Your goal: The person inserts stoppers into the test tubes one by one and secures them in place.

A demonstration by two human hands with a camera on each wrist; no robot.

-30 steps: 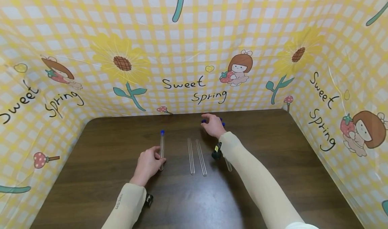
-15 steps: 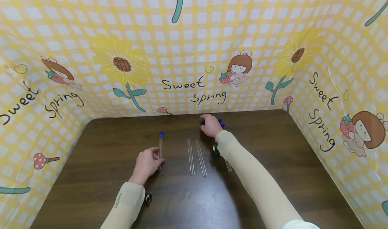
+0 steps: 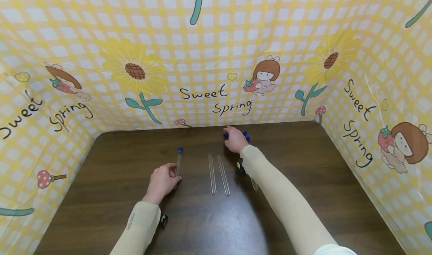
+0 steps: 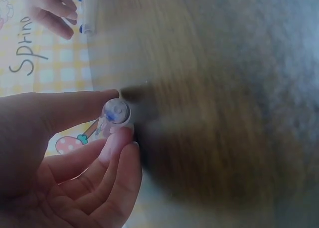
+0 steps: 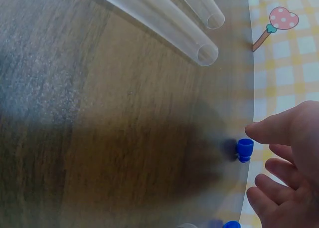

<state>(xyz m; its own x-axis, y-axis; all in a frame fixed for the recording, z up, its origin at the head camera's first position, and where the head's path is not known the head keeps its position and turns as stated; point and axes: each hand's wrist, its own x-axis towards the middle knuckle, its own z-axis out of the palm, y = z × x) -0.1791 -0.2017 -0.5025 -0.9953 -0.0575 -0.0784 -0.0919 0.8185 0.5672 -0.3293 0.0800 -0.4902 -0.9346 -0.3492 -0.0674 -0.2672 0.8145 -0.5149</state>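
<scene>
In the head view my left hand (image 3: 162,182) pinches a clear glass test tube (image 3: 178,164) near its lower end. A blue stopper (image 3: 180,150) caps its far end. The left wrist view looks onto the tube's rounded bottom (image 4: 117,111), between thumb and fingertips. My right hand (image 3: 236,140) is at the table's far edge, fingers loosely bent. In the right wrist view its thumb and fingers hover around a loose blue stopper (image 5: 244,149), with a gap showing between. Two uncapped test tubes (image 3: 212,174) lie side by side between my hands.
More blue stoppers (image 3: 248,139) lie just right of my right hand. Another tube (image 3: 254,184) is partly hidden under the right forearm. A yellow checked cloth (image 3: 202,60) rises behind and at both sides of the dark wooden table (image 3: 135,146).
The capped tube in my left hand has tilted a little, its lower end shifting left. My right hand has moved slightly left and stays by the stopper.
</scene>
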